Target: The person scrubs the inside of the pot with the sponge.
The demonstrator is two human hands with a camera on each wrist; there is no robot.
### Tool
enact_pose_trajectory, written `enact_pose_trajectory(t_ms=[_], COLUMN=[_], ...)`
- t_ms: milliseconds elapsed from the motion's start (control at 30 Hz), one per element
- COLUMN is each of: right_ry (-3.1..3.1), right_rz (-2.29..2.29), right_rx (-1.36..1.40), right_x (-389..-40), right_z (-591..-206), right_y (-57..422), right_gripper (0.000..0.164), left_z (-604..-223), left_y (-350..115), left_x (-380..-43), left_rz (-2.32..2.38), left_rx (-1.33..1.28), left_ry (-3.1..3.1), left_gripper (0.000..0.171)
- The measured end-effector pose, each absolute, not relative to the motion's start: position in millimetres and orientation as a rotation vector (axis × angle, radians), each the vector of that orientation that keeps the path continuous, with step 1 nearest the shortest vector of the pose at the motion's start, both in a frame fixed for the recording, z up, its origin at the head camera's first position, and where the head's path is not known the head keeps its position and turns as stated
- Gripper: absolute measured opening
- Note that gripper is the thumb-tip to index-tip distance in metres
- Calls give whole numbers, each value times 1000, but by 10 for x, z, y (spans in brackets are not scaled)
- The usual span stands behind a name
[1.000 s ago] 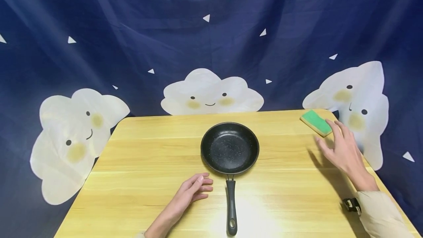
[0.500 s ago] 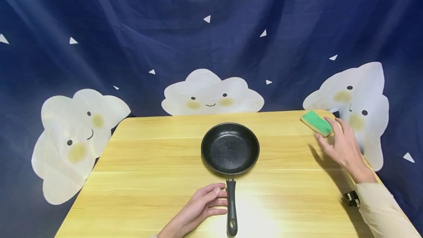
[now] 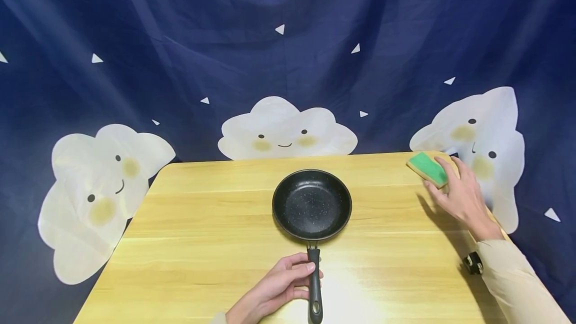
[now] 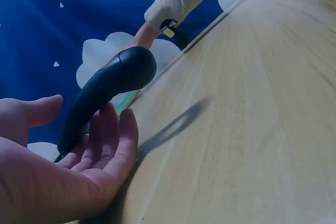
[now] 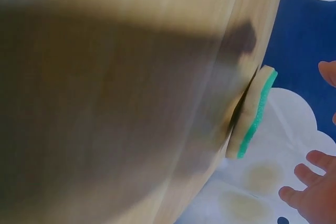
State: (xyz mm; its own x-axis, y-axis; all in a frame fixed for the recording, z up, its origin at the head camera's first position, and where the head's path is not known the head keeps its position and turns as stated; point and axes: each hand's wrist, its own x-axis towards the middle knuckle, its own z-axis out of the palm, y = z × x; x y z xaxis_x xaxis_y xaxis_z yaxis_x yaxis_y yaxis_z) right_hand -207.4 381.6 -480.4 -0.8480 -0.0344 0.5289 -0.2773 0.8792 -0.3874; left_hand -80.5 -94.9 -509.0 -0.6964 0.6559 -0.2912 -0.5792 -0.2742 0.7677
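Observation:
A black frying pan (image 3: 312, 206) lies on the table, its handle pointing towards me. My left hand (image 3: 283, 284) is at that handle (image 4: 107, 85): the fingers reach beneath it. In the left wrist view the thumb (image 4: 44, 109) stands off to one side with a gap, so the handle is not gripped. At the far right corner lies a sponge (image 3: 427, 168) with a green top and a yellowish underside. Over its near right end hovers my right hand (image 3: 461, 196), thumb and fingers spread. The right wrist view shows the sponge (image 5: 252, 114) apart from the fingertips (image 5: 290, 195).
The light wooden table (image 3: 202, 224) has rounded far corners. Directly behind it hangs a dark blue curtain (image 3: 288, 29) with white clouds and triangles. A black wrist device (image 3: 473, 263) sits by the right sleeve.
My left hand has moved right, from beside the pan to its handle, with fingers now passing under it. The right hand has edged closer to the sponge. Pan and sponge lie where they were.

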Motion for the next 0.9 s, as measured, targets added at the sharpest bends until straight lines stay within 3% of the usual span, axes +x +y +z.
enact_pose_trajectory(t_ms=[500, 900], right_ry=[-2634, -2735], right_rz=[561, 535], right_rx=[224, 245], right_x=[-2249, -2380], right_z=[-4896, -4893], right_y=[3867, 3888], right_gripper=[66, 61], left_z=[-5134, -5147], left_y=[-932, -901], left_x=[-798, -799], left_rz=[2028, 2055], left_rx=[85, 76], left_ry=[1093, 1092], left_gripper=[23, 28])
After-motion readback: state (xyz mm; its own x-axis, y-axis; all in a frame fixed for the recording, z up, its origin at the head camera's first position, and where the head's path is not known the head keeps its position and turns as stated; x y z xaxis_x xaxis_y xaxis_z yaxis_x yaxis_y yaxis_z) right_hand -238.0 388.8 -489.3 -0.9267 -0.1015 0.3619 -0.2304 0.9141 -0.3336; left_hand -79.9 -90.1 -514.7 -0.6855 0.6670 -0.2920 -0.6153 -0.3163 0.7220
